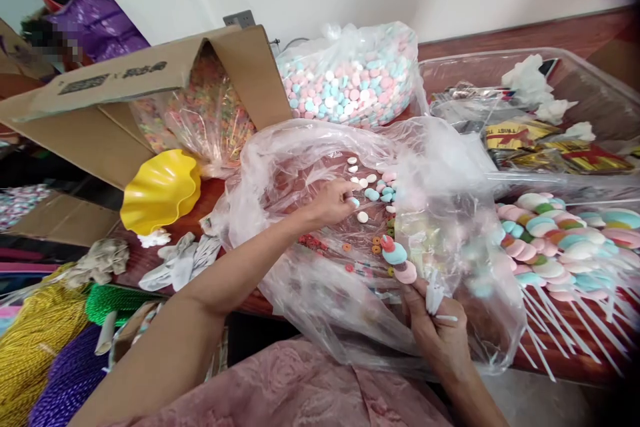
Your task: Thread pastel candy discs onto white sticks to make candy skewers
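Note:
My left hand (334, 203) reaches over an open clear plastic bag spread on the table, its fingertips pinched at a pale blue candy (355, 202). White candies (363, 217) and blue candies (371, 194) lie loose around those fingers. My right hand (436, 323) is closed around the lower part of a candy skewer (395, 254), which carries red, blue and pink pieces and tilts up to the left. Several white sticks (435, 293) also show in that hand. Small coloured rings (376, 245) are scattered between the hands on the plastic bag (280, 147).
Finished-looking candy skewers (555, 240) are piled at right, sticks toward me. Behind them stands a clear plastic bin (510, 177) of wrapped packets. A full bag of candies (350, 83), a cardboard box (270, 73) and a yellow wavy bowl (157, 190) surround the back and left.

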`<state>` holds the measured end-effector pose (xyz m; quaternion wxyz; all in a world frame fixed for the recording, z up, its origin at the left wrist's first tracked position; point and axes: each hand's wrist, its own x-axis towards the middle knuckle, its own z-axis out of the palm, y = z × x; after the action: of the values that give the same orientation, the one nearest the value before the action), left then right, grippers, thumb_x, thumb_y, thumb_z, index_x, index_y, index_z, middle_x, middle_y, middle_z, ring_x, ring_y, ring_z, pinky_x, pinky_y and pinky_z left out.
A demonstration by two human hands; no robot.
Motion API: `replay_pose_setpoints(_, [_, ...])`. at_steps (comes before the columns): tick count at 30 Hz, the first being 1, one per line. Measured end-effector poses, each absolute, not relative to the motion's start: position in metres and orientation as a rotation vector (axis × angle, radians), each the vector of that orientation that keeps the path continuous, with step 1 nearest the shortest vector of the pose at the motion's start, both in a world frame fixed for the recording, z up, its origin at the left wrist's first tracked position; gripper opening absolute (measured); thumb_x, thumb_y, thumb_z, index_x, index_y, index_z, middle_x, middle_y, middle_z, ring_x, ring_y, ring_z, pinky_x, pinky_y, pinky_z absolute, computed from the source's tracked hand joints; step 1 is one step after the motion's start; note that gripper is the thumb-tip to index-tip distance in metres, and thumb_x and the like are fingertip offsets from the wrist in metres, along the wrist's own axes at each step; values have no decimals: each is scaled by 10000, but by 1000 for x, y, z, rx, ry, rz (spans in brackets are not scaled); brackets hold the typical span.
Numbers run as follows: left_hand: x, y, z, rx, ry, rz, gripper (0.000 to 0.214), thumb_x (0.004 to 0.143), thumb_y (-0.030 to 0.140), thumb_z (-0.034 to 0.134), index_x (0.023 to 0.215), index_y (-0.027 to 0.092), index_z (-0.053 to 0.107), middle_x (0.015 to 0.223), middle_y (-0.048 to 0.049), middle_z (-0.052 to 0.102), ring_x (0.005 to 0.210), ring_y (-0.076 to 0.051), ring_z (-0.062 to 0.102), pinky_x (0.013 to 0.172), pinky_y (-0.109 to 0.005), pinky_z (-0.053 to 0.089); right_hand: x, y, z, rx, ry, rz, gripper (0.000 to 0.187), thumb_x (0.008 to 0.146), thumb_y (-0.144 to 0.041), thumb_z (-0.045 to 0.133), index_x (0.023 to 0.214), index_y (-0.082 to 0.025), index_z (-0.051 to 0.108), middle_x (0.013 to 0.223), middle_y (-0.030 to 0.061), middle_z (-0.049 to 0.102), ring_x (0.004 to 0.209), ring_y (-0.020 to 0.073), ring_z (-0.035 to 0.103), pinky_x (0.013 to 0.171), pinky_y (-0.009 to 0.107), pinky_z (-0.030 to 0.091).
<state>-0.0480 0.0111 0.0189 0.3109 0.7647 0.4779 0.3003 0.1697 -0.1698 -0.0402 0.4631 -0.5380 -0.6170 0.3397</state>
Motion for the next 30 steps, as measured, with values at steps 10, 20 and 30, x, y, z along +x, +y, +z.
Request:
replay_pose_setpoints(10, [-76,-108,33,718,933,1278,313,580,232,890,868,174,780,835,-27,758,725,-120,674,742,-267,529,143,-164,-22,-1227,-1927,718,175,905,-193,487,812,-181,635,567,-33,453,511,115,428,505,226,335])
replay_pose_setpoints(20, [-83,-127,18,628,834,1416,265,562,229,916,792,183,793,799,-9,748,750,-104,678,752,-238,543,128,-167,-4,-1231,-2082,548,316,889,-162,482,1094,-171,722,659,-10,642,524,128,545,511,214,413])
replay_pose_setpoints(30, [-91,-127,9,401,765,1417,382,500,171,924,846,183,763,804,0,752,776,-142,705,720,-258,548,121,-176,5,-1280,-2129,587,375,852,-102,440,1098,-150,720,824,19,738,612,133,637,561,212,460])
